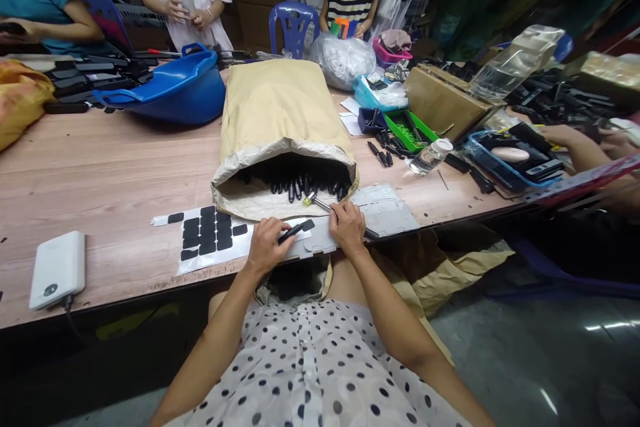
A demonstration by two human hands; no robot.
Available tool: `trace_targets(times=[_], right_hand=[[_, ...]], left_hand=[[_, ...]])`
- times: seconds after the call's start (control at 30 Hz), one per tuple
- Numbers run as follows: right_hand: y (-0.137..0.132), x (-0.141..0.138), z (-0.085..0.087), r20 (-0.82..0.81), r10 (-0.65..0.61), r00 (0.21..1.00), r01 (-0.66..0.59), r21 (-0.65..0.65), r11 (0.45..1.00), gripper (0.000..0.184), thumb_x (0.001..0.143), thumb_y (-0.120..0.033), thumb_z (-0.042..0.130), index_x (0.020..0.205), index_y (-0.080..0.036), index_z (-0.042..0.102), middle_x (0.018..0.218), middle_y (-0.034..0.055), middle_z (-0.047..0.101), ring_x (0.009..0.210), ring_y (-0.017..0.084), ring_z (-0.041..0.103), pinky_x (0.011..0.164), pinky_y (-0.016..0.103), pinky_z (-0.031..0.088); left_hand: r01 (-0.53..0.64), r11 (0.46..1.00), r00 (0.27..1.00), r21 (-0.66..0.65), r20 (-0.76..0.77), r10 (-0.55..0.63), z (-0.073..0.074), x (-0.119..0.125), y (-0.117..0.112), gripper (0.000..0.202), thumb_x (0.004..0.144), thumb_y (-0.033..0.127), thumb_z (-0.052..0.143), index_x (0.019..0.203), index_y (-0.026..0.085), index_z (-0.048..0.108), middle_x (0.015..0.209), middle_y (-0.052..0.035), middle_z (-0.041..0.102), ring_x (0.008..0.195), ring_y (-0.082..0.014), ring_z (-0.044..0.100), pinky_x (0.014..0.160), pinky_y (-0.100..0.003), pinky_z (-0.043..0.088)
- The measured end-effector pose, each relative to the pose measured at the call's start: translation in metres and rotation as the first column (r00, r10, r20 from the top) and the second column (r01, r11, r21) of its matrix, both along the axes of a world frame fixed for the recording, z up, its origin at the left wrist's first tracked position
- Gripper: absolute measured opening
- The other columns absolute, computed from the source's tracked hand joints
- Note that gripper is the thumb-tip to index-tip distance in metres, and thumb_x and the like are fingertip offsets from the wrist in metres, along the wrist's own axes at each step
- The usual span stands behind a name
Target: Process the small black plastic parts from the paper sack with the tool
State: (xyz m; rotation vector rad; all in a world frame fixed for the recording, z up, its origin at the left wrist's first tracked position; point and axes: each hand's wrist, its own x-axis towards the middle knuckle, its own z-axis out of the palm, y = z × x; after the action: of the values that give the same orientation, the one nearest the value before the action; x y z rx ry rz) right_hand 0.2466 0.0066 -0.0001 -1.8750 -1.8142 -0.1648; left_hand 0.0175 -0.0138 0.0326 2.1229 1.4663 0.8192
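Note:
My left hand (267, 245) is closed round a small black pen-like part (296, 230) at the table's front edge. My right hand (347, 225) grips a thin metal tool (320, 203) with a yellow-green tip, pointing up and left. Both hands rest on a white backing sheet (320, 243). Just behind them a tan paper sack (280, 127) lies on its side with its mouth open toward me, full of black parts (300, 183). To the left lies a white sheet of black rounded stickers (207, 235).
A white power bank (57, 268) lies at the front left, a blue plastic basin (173, 87) behind it. Trays, a green box (410, 130), a small bottle (430, 155) and black parts crowd the right. Other people work at the far side and right edge.

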Motion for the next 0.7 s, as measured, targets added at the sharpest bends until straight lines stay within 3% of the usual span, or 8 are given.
trace_targets(times=[0.1, 0.17, 0.27, 0.37, 0.43, 0.53, 0.63, 0.7], right_hand=[[0.000, 0.000, -0.001, -0.002, -0.001, 1.000, 0.001, 0.001, 1.000, 0.028, 0.094, -0.021, 0.048, 0.105, -0.022, 0.074, 0.097, 0.0100, 0.062, 0.091, 0.024, 0.050, 0.077, 0.034, 0.037], [0.000, 0.000, -0.002, 0.000, 0.001, 1.000, -0.001, 0.004, 1.000, 0.027, 0.094, -0.022, 0.049, 0.105, -0.023, 0.074, 0.098, 0.0101, 0.062, 0.092, 0.025, 0.050, 0.078, 0.035, 0.037], [0.000, -0.001, -0.002, 0.008, 0.006, 1.000, -0.006, 0.006, 1.000, 0.026, 0.094, -0.022, 0.051, 0.106, -0.023, 0.074, 0.097, 0.0096, 0.061, 0.092, 0.025, 0.050, 0.078, 0.034, 0.038], [0.001, -0.003, -0.002, 0.014, -0.010, 1.000, 0.010, 0.003, 1.000, 0.026, 0.094, -0.021, 0.050, 0.104, -0.024, 0.074, 0.097, 0.0093, 0.062, 0.092, 0.024, 0.049, 0.078, 0.034, 0.038], [0.001, -0.005, -0.001, 0.016, -0.023, 1.000, 0.023, 0.002, 1.000, 0.026, 0.093, -0.020, 0.050, 0.103, -0.023, 0.074, 0.098, 0.0093, 0.062, 0.091, 0.024, 0.049, 0.078, 0.034, 0.037], [0.001, -0.006, -0.001, 0.015, -0.018, 1.000, 0.018, -0.006, 1.000, 0.025, 0.094, -0.020, 0.050, 0.103, -0.023, 0.073, 0.099, 0.0097, 0.062, 0.091, 0.024, 0.049, 0.077, 0.034, 0.037], [0.001, -0.006, 0.000, 0.013, -0.011, 1.000, 0.011, -0.017, 1.000, 0.025, 0.094, -0.021, 0.050, 0.103, -0.023, 0.073, 0.099, 0.0101, 0.061, 0.092, 0.024, 0.049, 0.078, 0.034, 0.037], [0.000, -0.006, -0.001, 0.012, -0.011, 1.000, 0.011, -0.017, 1.000, 0.025, 0.094, -0.022, 0.050, 0.105, -0.023, 0.073, 0.100, 0.0100, 0.061, 0.092, 0.025, 0.049, 0.078, 0.034, 0.037]], left_hand=[[0.184, 0.982, 0.981, -0.040, 0.066, -0.182, -0.007, 0.001, -0.042, 0.012, 0.087, 0.028, 0.064, 0.095, 0.024, 0.071, 0.087, -0.0033, 0.072, 0.078, -0.0183, 0.066, 0.072, -0.030, 0.053], [0.216, 0.971, 0.976, -0.106, 0.033, -0.214, -0.017, 0.002, -0.069, 0.013, 0.086, 0.026, 0.063, 0.096, 0.025, 0.071, 0.087, -0.0031, 0.073, 0.078, -0.0185, 0.069, 0.070, -0.029, 0.054], [0.132, 0.964, 0.982, -0.232, -0.105, -0.159, -0.039, 0.003, -0.088, 0.010, 0.084, 0.023, 0.063, 0.091, 0.024, 0.071, 0.086, -0.0041, 0.072, 0.075, -0.0216, 0.071, 0.065, -0.030, 0.053], [0.018, 0.945, 0.974, -0.327, -0.208, -0.090, -0.058, 0.000, -0.086, 0.004, 0.081, 0.021, 0.065, 0.081, 0.023, 0.068, 0.077, -0.0061, 0.070, 0.068, -0.0259, 0.071, 0.060, -0.034, 0.051], [-0.030, 0.922, 0.962, -0.387, -0.262, -0.079, -0.062, 0.000, -0.081, 0.005, 0.079, 0.018, 0.066, 0.076, 0.023, 0.067, 0.069, -0.0062, 0.068, 0.065, -0.0286, 0.071, 0.059, -0.036, 0.050], [-0.017, 0.901, 0.953, -0.433, -0.280, -0.116, -0.053, 0.007, -0.074, 0.007, 0.076, 0.017, 0.067, 0.077, 0.024, 0.069, 0.067, -0.0048, 0.070, 0.066, -0.0291, 0.072, 0.057, -0.036, 0.049], [0.111, 0.888, 0.979, -0.446, -0.104, -0.174, -0.027, 0.022, -0.061, 0.005, 0.078, 0.023, 0.067, 0.076, 0.024, 0.071, 0.063, -0.0005, 0.070, 0.060, -0.0232, 0.069, 0.055, -0.032, 0.047], [0.151, 0.901, 0.988, -0.407, 0.046, -0.145, -0.007, 0.033, -0.042, 0.014, 0.083, 0.030, 0.063, 0.074, 0.023, 0.071, 0.061, 0.0008, 0.069, 0.057, -0.0188, 0.066, 0.056, -0.029, 0.048]])
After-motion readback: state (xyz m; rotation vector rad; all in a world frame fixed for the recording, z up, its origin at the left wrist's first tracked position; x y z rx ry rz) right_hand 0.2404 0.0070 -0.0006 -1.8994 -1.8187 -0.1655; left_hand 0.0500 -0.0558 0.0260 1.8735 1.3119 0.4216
